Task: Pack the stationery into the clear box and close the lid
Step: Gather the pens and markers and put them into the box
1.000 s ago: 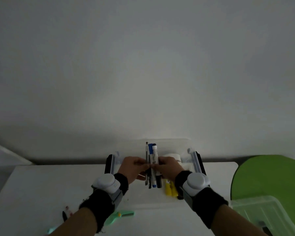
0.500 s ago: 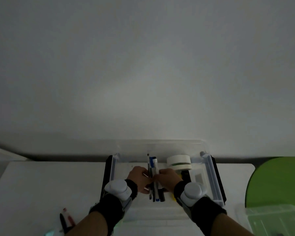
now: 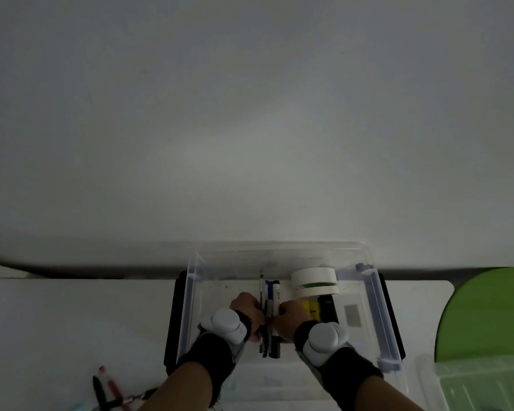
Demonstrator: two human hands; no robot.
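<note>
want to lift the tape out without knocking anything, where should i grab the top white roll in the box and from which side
Probably take the top tape roll by its outer rim, coming down from above. It lies flat on a second roll inside the clear box, so its curved sides are exposed. Favour its right side: the left hand and right hand hold the pens just to its left.

Left hand (image 3: 245, 308) and right hand (image 3: 290, 317) together, fingers apparently curled.

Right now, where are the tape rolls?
In the head view, the tape rolls sit inside the clear box, at its far right, beyond the yellow markers.
</note>
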